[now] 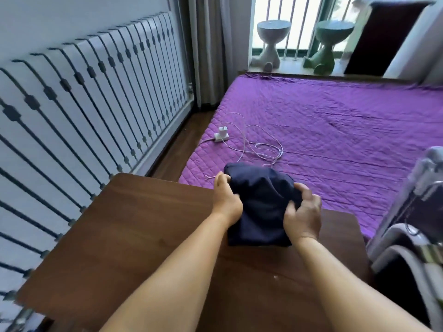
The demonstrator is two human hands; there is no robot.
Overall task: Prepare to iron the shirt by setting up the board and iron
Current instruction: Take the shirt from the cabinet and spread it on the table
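Dark navy shirt (260, 202), folded into a bundle, held up between both hands over the far edge of the brown wooden desk (124, 236), its far end reaching out over the purple quilted bed (335, 130). Left hand (226, 197) clamped on the bundle's left side, fingers (223, 179) curled closed around the cloth. Right hand (303, 215) gripping the right side, fingers bent into the fabric. On the bed beyond, just past the shirt, a white power strip (221, 136) with a plug in it and a thin white cable (261, 146) lying in loose loops. White radiator (79, 104) along the left wall. 2 round-topped stools (272, 39) by the window.
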